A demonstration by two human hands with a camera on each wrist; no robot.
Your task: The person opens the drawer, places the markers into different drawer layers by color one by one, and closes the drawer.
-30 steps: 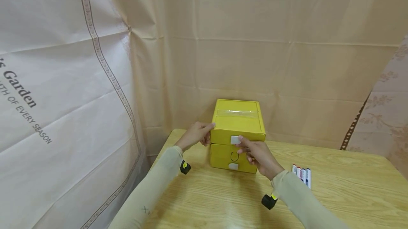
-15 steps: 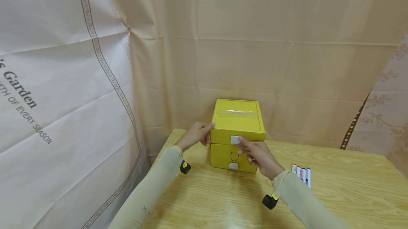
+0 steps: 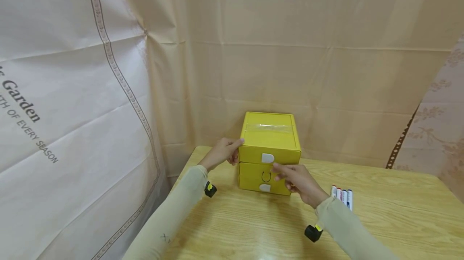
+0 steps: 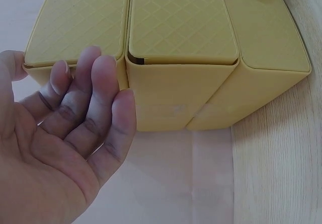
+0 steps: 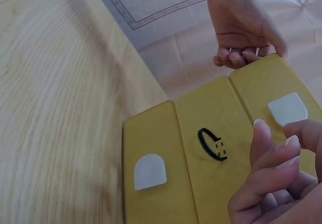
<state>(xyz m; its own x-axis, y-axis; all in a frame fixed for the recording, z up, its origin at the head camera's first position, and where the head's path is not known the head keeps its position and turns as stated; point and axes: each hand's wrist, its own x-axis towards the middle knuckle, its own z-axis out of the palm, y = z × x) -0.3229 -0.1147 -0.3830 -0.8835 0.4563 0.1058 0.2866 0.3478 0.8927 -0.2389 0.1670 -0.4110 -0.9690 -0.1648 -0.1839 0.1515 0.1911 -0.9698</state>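
Observation:
A yellow box with stacked drawers [image 3: 272, 137] stands on the table. Its top drawer bears a white tab [image 3: 267, 158], and a second white tab [image 3: 265, 188] sits low on the front. Between them is a black ring-shaped pull [image 5: 212, 144]. My left hand [image 3: 222, 153] rests at the upper left front corner, thumb on the edge and the other fingers loosely bent along the side. In the left wrist view its palm [image 4: 48, 156] stays off the box. My right hand [image 3: 299, 179] hovers before the front, fingers loosely curled and holding nothing, its fingertips just below the upper tab.
Several white markers [image 3: 342, 197] with coloured caps lie side by side on the wooden table [image 3: 395, 211], right of the box and partly behind the right sleeve. A beige cloth [image 3: 326, 75] hangs behind, and a pale printed cloth [image 3: 69, 103] hangs on the left.
My right hand has let go of the top drawer's white tab and drawn back slightly down and right, uncovering it. My left hand stays at the corner.

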